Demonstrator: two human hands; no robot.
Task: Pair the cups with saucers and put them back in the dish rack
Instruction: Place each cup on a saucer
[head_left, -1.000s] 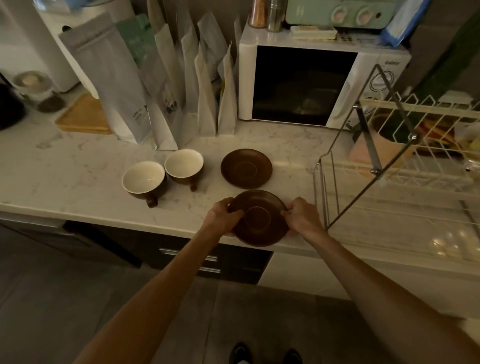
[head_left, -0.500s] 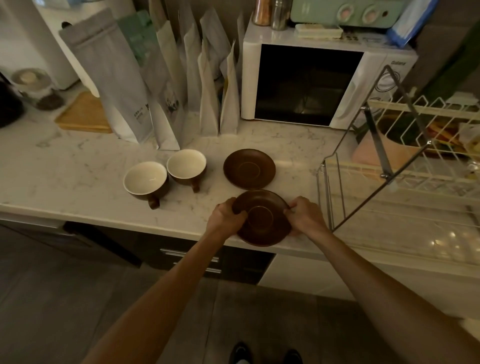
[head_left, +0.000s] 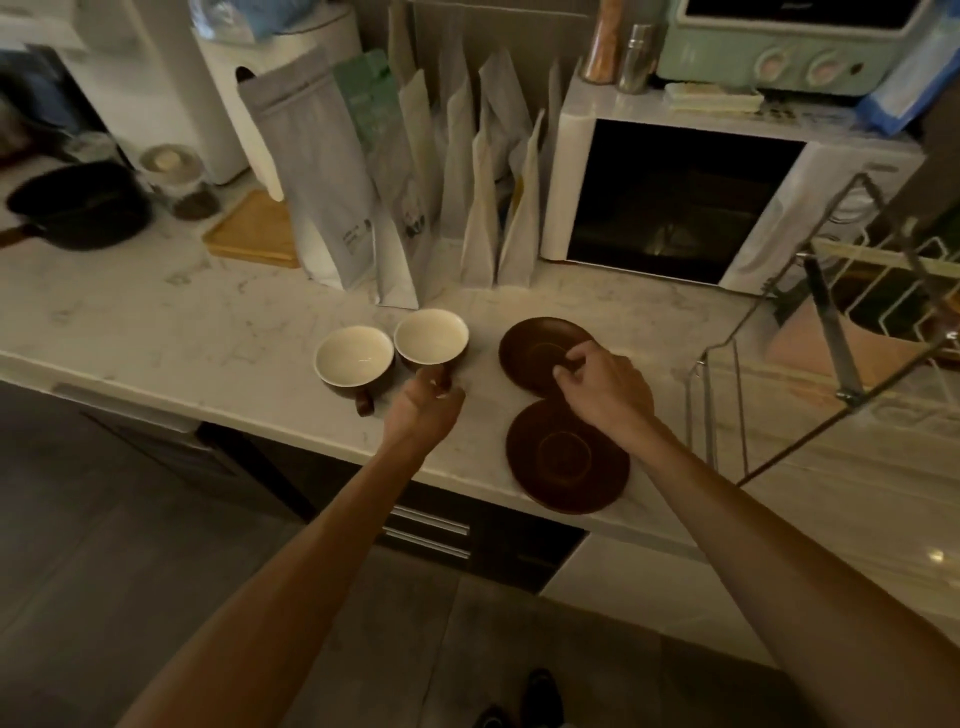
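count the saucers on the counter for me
2. The far saucer lies right of the two cups, with the right hand on its near edge. The near saucer sits at the counter's front edge. None shows in the dish rack, though it is partly cut off.

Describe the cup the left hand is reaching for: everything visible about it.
The right cup stands upright on the counter, in front of the paper bags. It looks ceramic: cream glaze inside, dark brown outside, with a small brown handle turned toward the person. It appears empty. Its rim sits close against the left cup; whether they touch is unclear. The left hand has its fingers at the handle, apparently pinching it. It stands on no saucer.
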